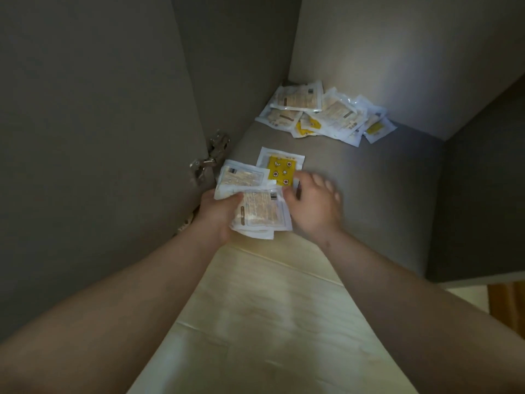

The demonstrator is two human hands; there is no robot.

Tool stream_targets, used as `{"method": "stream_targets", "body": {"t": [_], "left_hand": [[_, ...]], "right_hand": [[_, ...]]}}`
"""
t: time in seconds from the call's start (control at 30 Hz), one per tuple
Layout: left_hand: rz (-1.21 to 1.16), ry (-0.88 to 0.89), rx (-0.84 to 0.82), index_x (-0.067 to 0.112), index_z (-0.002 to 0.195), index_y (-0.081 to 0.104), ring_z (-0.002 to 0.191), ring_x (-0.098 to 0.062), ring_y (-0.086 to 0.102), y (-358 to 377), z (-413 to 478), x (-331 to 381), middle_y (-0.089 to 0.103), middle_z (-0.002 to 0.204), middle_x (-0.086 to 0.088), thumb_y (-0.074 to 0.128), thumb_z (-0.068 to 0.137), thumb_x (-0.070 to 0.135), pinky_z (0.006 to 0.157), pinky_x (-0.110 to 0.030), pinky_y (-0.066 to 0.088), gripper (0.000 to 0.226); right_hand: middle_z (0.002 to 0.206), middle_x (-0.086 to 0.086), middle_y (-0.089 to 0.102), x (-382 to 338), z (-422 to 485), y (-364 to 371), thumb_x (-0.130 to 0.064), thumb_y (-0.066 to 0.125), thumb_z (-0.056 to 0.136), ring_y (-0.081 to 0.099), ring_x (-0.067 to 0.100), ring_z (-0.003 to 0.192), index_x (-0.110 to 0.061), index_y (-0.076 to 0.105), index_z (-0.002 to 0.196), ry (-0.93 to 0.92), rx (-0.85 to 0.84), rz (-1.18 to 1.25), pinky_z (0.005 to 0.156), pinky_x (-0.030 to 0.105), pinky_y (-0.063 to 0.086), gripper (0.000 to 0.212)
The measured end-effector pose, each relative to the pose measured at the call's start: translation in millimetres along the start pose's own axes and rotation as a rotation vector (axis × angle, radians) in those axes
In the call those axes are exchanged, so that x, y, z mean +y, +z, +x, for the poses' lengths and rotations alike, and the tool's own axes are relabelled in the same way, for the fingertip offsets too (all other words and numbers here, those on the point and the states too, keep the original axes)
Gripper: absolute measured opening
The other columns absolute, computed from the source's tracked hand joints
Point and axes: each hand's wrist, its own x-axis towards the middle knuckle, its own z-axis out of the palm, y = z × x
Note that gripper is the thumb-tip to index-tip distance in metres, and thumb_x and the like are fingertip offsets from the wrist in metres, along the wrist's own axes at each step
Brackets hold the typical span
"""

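My left hand (217,213) grips a small stack of flat white sachets (260,213) at the front edge of a cabinet shelf, thumb across the top one. Another sachet (241,176) fans out behind the stack. My right hand (314,204) sits at the stack's right edge, its thumb touching the top sachet's corner; its fingers are blurred over the shelf. A sachet with a yellow patterned face (281,167) lies flat on the shelf just beyond both hands.
A loose pile of several more sachets (326,113) lies in the shelf's back corner. The grey shelf floor (377,177) is bounded by cabinet walls. An open door with a metal hinge (210,160) stands left. Pale tiled floor (270,308) lies below.
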Motion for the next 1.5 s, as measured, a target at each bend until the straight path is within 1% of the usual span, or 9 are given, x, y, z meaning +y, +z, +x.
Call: {"method": "stream_targets", "body": {"t": [0.17, 0.47, 0.53, 0.67, 0.77, 0.93, 1.23, 1.37, 1.5], "left_hand": [[-0.11, -0.07, 0.054, -0.003, 0.127, 0.052, 0.101, -0.036, 0.063, 4.0, -3.8, 4.4, 0.06, 0.12, -0.022, 0.05, 0.094, -0.001, 0.072, -0.046, 0.051, 0.032], [-0.103, -0.048, 0.119, 0.003, 0.12, 0.057, 0.104, -0.036, 0.062, 5.1, 0.3, 5.1, 0.061, 0.12, -0.021, 0.051, 0.094, 0.001, 0.089, -0.052, 0.051, 0.027], [-0.103, -0.062, 0.117, 0.003, 0.122, 0.056, 0.102, -0.033, 0.062, 6.1, -0.8, 3.4, 0.06, 0.121, -0.018, 0.051, 0.095, 0.004, 0.087, -0.05, 0.052, 0.027], [-0.082, -0.071, 0.083, 0.001, 0.125, 0.055, 0.1, -0.031, 0.063, 9.1, -2.4, 3.5, 0.062, 0.12, -0.018, 0.055, 0.092, 0.002, 0.074, -0.044, 0.055, 0.032], [-0.08, -0.039, 0.028, -0.002, 0.121, 0.057, 0.096, -0.033, 0.064, 8.4, -2.1, 7.3, 0.064, 0.114, -0.02, 0.058, 0.087, -0.008, 0.071, -0.041, 0.054, 0.035], [-0.053, -0.063, -0.017, 0.004, 0.121, 0.057, 0.097, -0.029, 0.064, 2.3, -7.2, 9.4, 0.065, 0.113, -0.013, 0.061, 0.086, -0.006, 0.057, -0.036, 0.052, 0.037], [0.176, -0.132, -0.339, 0.017, 0.104, 0.061, 0.09, -0.022, 0.066, -21.6, -15.1, 6.3, 0.068, 0.106, -0.008, 0.057, 0.09, 0.002, 0.074, -0.035, 0.057, 0.021], [0.172, -0.117, -0.383, 0.016, 0.113, 0.06, 0.09, -0.02, 0.068, -40.4, -12.2, 8.3, 0.07, 0.102, -0.006, 0.055, 0.091, 0.003, 0.075, -0.034, 0.058, 0.026], [0.082, -0.193, -0.348, 0.013, 0.11, 0.061, 0.089, -0.023, 0.067, -42.3, -10.8, 0.5, 0.068, 0.104, -0.009, 0.05, 0.092, 0.001, 0.076, -0.037, 0.056, 0.024]], "right_hand": [[0.16, -0.001, 0.005, -6.5, 10.4, 10.5, -0.058, 0.028, 0.095, -0.004, 0.019, 0.147, -0.021, 0.0, 0.152, -0.052, -0.369, -0.127, 0.117, 0.043, -0.003, 0.073], [0.126, 0.005, 0.058, -8.8, -11.6, -3.6, -0.045, 0.033, 0.099, 0.038, 0.024, 0.127, -0.024, 0.04, 0.138, -0.12, -0.081, -0.034, 0.098, 0.035, 0.023, 0.045], [0.14, 0.001, 0.048, -2.2, 4.8, -9.2, -0.041, 0.036, 0.098, 0.033, 0.026, 0.13, -0.027, 0.038, 0.14, -0.031, -0.01, -0.004, 0.101, 0.037, 0.023, 0.044], [0.16, -0.003, 0.007, 6.5, 7.9, 2.4, -0.055, 0.029, 0.096, 0.002, 0.025, 0.147, -0.023, 0.013, 0.151, 0.098, -0.342, -0.044, 0.116, 0.044, 0.006, 0.065], [0.152, 0.003, 0.033, 2.8, -15.3, 19.6, -0.047, 0.03, 0.099, 0.023, 0.021, 0.142, -0.021, 0.031, 0.145, -0.036, -0.232, -0.084, 0.111, 0.036, 0.015, 0.053], [0.106, 0.012, 0.068, -1.8, -18.5, 17.2, -0.02, 0.047, 0.096, 0.06, 0.03, 0.101, -0.01, 0.061, 0.112, 0.294, 0.044, 0.52, 0.075, 0.024, 0.037, 0.024], [0.126, 0.004, 0.056, -19.3, -10.3, 26.0, -0.045, 0.067, 0.075, 0.051, 0.027, 0.118, -0.023, 0.054, 0.125, 0.328, -0.089, 0.602, 0.101, 0.042, 0.043, 0.056], [0.124, 0.006, 0.056, -21.9, -26.3, 39.6, -0.044, 0.075, 0.061, 0.06, 0.025, 0.107, -0.016, 0.049, 0.126, 0.419, -0.055, 0.849, 0.091, 0.045, 0.051, 0.075], [0.107, 0.007, 0.056, -18.8, -37.7, 54.0, -0.016, 0.072, 0.081, 0.065, 0.02, 0.083, -0.01, 0.04, 0.108, 0.672, 0.011, 1.128, 0.059, 0.03, 0.055, 0.043]]}}
